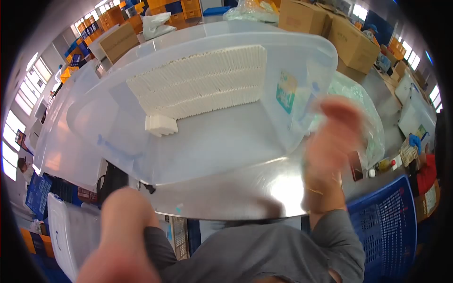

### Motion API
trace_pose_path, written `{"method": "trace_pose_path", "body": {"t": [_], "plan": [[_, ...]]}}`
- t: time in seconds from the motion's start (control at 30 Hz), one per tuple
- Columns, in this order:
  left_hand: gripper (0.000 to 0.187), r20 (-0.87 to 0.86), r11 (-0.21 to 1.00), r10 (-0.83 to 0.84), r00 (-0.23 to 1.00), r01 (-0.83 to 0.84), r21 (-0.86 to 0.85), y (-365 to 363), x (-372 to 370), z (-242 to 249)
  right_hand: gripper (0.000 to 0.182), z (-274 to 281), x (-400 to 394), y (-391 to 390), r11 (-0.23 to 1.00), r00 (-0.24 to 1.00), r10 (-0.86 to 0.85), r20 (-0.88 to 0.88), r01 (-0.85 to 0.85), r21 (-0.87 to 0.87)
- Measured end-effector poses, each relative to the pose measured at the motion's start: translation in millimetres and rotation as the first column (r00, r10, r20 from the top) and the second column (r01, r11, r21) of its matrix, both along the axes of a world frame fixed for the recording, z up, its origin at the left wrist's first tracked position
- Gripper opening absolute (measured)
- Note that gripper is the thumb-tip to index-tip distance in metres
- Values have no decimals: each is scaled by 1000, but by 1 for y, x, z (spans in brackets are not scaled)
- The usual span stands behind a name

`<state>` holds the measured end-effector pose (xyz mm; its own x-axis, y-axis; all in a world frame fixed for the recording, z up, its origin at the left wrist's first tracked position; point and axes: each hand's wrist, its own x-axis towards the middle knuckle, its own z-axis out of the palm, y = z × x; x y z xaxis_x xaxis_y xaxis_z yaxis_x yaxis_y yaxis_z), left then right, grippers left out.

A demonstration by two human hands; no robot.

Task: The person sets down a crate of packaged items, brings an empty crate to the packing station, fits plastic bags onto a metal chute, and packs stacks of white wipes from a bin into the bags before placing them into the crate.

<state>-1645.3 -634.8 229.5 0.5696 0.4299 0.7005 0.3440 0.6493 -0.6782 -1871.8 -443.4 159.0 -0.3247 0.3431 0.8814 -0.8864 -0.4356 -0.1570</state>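
Observation:
A large clear plastic bin [302, 45] stands on the metal table [226, 200], its open side facing me. Thin white pieces [198, 80] are packed on edge in tight rows along its far side. A small stack of white pieces [161, 125] sits at the left end of them. My right hand [334, 134] is raised beside the bin's right wall, smeared by motion; whether it touches the wall or holds anything does not show. Low at the left, near my body, my left hand [118, 268] is blurred at the frame's bottom edge, away from the bin, its fingers not readable.
Another clear bin [66, 151] is at the left. Cardboard boxes [351, 42] stand at the back right, with clear plastic wrap [365, 108] below them. A blue crate [384, 226] is beside me at the right, a white lid [71, 236] at the left. A person's red sleeve [427, 172] shows far right.

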Motion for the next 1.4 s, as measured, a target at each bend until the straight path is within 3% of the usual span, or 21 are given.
{"method": "trace_pose_path", "body": {"t": [0.03, 0.07, 0.13, 0.17, 0.2, 0.27, 0.3, 0.37, 0.43, 0.47, 0.5, 0.57, 0.6, 0.67, 0.83, 0.93, 1.07, 1.13, 1.23, 1.33, 1.4], "plan": [[16, 147, 995, -11, 989, -3, 97, -18, -33, -27, 18, -25, -27, -39, 870, 900, 156, 408, -321, 375], [14, 316, 981, 0, 949, -62, 184, -36, -73, -52, 19, -51, -56, -78, 846, 878, 74, 473, -306, 436], [17, 633, 916, 49, 773, -288, 280, -69, -156, -93, 23, -70, -118, -128, 805, 907, -176, 383, -92, 586], [31, 786, 821, 80, 613, -488, 297, -86, -194, -110, 25, -68, -157, -152, 691, 889, -409, 205, 155, 706], [28, 827, 751, -10, 562, -542, 377, -109, -233, -125, 29, -63, -194, -172, 508, 801, -599, -7, 387, 769], [32, 831, 641, 251, 497, -728, 242, -155, -289, -134, 34, -38, -234, -196, 292, 845, -528, 79, 93, 952], [40, 813, 572, 368, 452, -799, 186, -177, -312, -135, 36, -68, -295, -241, 354, 852, -524, -4, 222, 909], [52, 895, 458, 398, 201, -889, -4, -200, -339, -127, 45, -85, -301, -270, 223, 759, -648, -66, 271, 936], [55, 743, 463, 603, 290, -886, -30, -220, -360, -133, 52, -55, -267, -264, 130, 706, -708, -33, 177, 976], [56, 684, 465, 659, 312, -884, -45, -225, -369, -135, 54, -61, -272, -271, 224, 752, -659, 5, 190, 956], [53, 785, 436, 549, 289, -899, 26, -223, -373, -130, 54, -54, -265, -266, 218, 748, -664, 20, 168, 962], [50, 869, 380, 422, 259, -921, 89, -224, -374, -136, 57, -29, -244, -260, 235, 766, -589, 256, -140, 962], [51, 852, 366, 428, 301, -920, 142, -225, -378, -132, 57, -24, -249, -271, 243, 774, -586, 242, -116, 963], [53, 832, 336, 425, 356, -916, 221, -218, -376, -131, 63, -29, -249, -290, 521, 829, -262, 493, -309, 796], [49, 858, 442, 277, 433, -850, 287, -222, -375, -134, 66, -16, -213, -302, 608, 815, -337, 471, -193, 770], [43, 866, 453, 194, 460, -825, 337, -223, -372, -135, 45, -16, -205, -312, 755, 767, -302, 567, -171, 633], [39, 878, 491, 94, 469, -789, 369, -226, -367, -132, 47, -17, -196, -318, 825, 733, -236, 638, -196, 530], [42, 894, 495, 77, 441, -795, 350, -228, -365, -128, 48, -38, -230, -355, 818, 814, -276, 510, -80, 570], [49, 921, 497, 34, 387, -806, 320, -229, -360, -123, 48, -33, -229, -350, 794, 757, -251, 603, -196, 576], [70, 872, 207, 240, 427, -900, 383, -228, -354, -121, 48, -32, -230, -343, 767, 742, -242, 626, -249, 591], [77, 877, 141, 144, 459, -887, 440, -230, -353, -121, 48, -32, -235, -340, 749, 737, -241, 632, -273, 603]]}}
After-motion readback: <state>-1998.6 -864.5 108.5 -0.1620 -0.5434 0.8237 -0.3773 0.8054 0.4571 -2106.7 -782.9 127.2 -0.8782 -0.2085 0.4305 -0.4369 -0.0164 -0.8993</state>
